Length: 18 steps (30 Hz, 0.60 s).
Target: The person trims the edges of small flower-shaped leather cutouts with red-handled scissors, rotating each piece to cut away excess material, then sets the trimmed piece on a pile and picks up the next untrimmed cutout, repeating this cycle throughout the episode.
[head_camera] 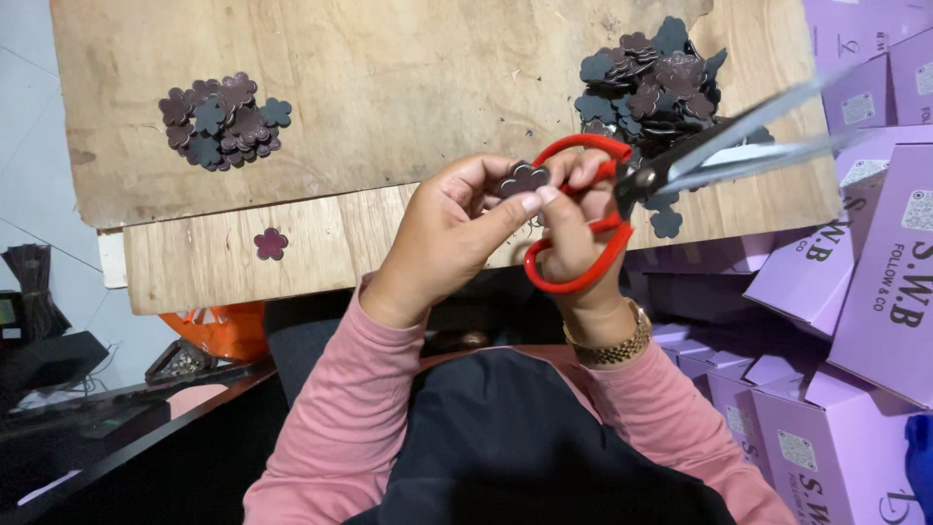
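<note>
Scissors point(622, 190): red handles, silver blades. Flower pcs point(222, 121): dk brown and slate grey, matte. Held flower point(524, 179): dk brown. Board point(389, 87): pale wood grain. Sleeves point(330, 408): pink. Boxes point(875, 282): lilac w/ dk print. Watch point(612, 345): gold.

Lilac cartons point(855, 292) stacked at right

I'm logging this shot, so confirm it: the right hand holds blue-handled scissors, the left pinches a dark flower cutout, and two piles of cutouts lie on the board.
One slip: the scissors in the right hand have red handles, not blue, as the head view shows. The left hand does pinch a flower cutout, and two piles lie on the board.
</note>
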Motion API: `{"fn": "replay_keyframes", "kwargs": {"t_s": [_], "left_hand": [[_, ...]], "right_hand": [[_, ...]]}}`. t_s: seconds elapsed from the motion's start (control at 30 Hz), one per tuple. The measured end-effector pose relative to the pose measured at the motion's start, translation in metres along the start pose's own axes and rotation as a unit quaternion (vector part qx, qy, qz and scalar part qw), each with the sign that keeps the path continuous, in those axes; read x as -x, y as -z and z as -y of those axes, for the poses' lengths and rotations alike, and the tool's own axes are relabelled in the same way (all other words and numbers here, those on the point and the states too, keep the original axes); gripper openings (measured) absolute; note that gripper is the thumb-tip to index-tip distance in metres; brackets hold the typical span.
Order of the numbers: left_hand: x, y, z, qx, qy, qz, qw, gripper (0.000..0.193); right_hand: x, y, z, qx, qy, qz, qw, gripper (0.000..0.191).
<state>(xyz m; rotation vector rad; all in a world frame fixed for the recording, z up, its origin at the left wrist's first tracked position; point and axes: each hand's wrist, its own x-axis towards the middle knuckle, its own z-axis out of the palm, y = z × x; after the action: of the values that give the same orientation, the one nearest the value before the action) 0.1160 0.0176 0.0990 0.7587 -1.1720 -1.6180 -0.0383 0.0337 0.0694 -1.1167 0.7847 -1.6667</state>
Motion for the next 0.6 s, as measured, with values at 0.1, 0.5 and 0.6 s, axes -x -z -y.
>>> {"fn": "replay_keyframes", "kwargs": {"t_s": [0.1,0.5,0.6], "left_hand": [[0.0,0.001,0.002,0.008,0.003,0.003,1.0,0.017],[-0.005,0.023,0.002,0.017,0.02,-0.033,0.999,0.015],[-0.007,0.024,-0.003,0.06,0.018,-0.037,0.997,0.015]], "right_hand": [[-0.003,0.004,0.005,-0.109,-0.099,-0.029,0.989,0.024],[-0.013,0.016,0.011,-0.117,-0.196,0.007,0.974,0.015],[-0.006,0.017,0.005,0.005,-0.18,0.072,0.981,0.015]]}}
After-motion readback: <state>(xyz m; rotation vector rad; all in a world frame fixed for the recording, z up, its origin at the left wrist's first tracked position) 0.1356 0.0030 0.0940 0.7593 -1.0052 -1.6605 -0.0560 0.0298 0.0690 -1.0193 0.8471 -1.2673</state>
